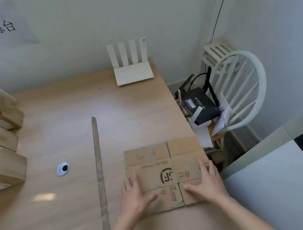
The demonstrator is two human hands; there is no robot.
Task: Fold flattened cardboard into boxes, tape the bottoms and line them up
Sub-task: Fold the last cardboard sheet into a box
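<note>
Both hands, left hand (134, 195) and right hand (205, 181), press flat-fingered on the flattened cardboard (165, 174) by the desk (67, 211) right edge, flaps pointing away; bare wood leftward.

One wide-angle view is given, taken from the head of the person and aimed forward and steeply down. The surface (67, 211) is seen from above and close by, filling the lower left and centre of the frame. The hands (135, 193) are met at the bottom centre, with the forearms entering from the bottom edge. The wall (79, 28) is taken in across the top, and a chair (246, 87) at the right. Straight lines are bent toward the frame edges.
</note>
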